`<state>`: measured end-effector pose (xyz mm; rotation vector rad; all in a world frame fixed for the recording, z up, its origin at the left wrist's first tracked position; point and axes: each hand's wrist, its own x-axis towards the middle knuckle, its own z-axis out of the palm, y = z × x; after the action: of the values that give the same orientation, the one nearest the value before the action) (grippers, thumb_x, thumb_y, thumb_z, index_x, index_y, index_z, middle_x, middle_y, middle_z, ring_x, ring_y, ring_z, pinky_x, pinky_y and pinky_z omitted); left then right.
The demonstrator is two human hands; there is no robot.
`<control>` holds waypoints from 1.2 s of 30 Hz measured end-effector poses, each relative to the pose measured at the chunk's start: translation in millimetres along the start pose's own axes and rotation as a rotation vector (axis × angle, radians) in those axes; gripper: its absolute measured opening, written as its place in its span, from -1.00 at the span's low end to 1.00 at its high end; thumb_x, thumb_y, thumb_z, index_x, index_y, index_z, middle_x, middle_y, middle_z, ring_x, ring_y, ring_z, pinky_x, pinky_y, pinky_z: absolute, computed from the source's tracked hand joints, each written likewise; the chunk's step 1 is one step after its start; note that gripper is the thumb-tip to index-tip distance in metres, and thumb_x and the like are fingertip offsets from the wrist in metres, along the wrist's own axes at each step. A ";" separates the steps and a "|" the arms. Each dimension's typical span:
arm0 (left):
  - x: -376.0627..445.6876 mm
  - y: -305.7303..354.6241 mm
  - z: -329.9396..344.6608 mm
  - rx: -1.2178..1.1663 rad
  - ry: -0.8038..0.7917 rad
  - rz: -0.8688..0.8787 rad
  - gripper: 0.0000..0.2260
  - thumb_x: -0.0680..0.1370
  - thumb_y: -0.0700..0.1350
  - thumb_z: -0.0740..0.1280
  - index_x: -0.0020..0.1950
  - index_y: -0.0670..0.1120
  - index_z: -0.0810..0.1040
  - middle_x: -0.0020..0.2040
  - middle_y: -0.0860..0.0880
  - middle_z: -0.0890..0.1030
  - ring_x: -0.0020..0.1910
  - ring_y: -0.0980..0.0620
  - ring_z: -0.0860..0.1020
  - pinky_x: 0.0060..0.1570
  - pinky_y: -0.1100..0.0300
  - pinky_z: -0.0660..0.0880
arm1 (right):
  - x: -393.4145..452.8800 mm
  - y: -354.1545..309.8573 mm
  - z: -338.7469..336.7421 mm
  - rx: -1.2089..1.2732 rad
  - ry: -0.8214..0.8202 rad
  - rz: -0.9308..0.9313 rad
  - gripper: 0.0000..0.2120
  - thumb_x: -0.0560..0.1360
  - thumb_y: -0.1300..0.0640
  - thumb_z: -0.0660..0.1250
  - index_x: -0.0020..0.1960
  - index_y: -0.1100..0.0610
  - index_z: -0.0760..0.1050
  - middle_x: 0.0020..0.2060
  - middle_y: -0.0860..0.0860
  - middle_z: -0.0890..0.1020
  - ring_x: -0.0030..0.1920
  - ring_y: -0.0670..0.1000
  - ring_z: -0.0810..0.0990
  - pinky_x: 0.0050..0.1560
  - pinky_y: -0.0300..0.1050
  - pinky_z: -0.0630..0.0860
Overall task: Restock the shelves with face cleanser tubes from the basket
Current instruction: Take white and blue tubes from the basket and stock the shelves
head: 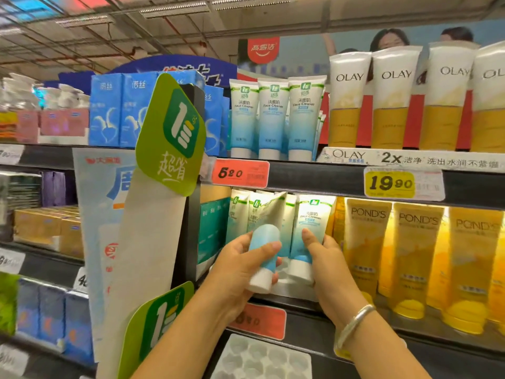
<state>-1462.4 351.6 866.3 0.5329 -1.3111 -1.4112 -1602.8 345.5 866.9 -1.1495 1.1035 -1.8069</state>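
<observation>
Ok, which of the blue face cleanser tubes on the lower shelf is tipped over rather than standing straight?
The tube in the left hand, the tilted tube: its white cap points down toward the camera and its top leans back. The tube the right hand grips, the upright tube, stands straight.

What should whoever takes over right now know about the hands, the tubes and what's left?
Left hand grips a blue face cleanser tube, tilted, cap toward the camera, at the front of the lower shelf.
Right hand grips a standing tube in that shelf's row.
Done: the upper shelf row stands full at the front; several tubes already stand below.
Left: seat the tilted tube upright.
The basket is out of view, so the remaining stock is unknown.
</observation>
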 end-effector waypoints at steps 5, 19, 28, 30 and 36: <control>9.2 0.0 6.4 0.238 0.064 0.153 -0.51 0.33 -0.06 0.49 0.23 -0.05 0.50 0.07 -0.08 0.63 -0.03 0.02 0.62 -0.14 0.26 0.55 | -6.5 -4.1 -3.9 0.043 0.005 -0.010 -0.70 0.56 0.09 0.21 0.24 0.21 0.38 0.07 0.19 0.61 0.06 0.18 0.61 0.16 0.19 0.51; 51.0 -12.2 22.5 0.634 0.077 0.278 -0.49 0.43 -0.21 0.44 0.35 -0.12 0.40 0.18 -0.07 0.57 0.19 0.02 0.53 0.16 0.19 0.50 | -3.3 -1.7 -13.0 0.079 0.008 -0.042 -0.82 0.56 0.08 0.21 0.13 0.09 0.37 -0.04 0.05 0.59 -0.02 0.05 0.61 0.00 0.01 0.59; 62.4 -29.8 33.0 0.792 0.169 0.358 -0.49 0.46 -0.16 0.41 0.36 -0.03 0.32 0.10 0.08 0.49 0.08 0.12 0.49 0.08 0.27 0.46 | -3.5 1.4 -11.9 0.063 -0.001 -0.019 -0.80 0.55 0.06 0.23 0.16 0.07 0.37 0.09 0.11 0.58 0.10 0.11 0.59 0.15 0.13 0.54; 63.2 -32.0 34.7 0.802 0.173 0.364 -0.52 0.47 -0.19 0.40 0.35 -0.03 0.33 0.11 0.06 0.49 0.08 0.10 0.49 0.08 0.27 0.45 | -4.3 1.5 -13.1 0.060 -0.003 -0.018 -0.82 0.55 0.05 0.22 0.13 0.05 0.37 0.07 0.11 0.58 0.08 0.10 0.59 0.14 0.13 0.55; 66.5 -30.2 37.3 0.753 0.224 0.310 -0.55 0.43 -0.20 0.43 0.25 -0.04 0.33 0.01 0.07 0.51 -0.09 0.17 0.50 -0.23 0.51 0.40 | -7.7 0.5 -13.0 0.056 -0.008 -0.031 -0.85 0.56 0.05 0.21 0.10 0.04 0.36 0.06 0.10 0.58 0.04 0.09 0.61 0.00 0.01 0.60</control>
<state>-1527.5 302.0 872.1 0.9040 -1.6386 -0.5520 -1612.2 355.6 860.9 -1.1458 1.0298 -1.8441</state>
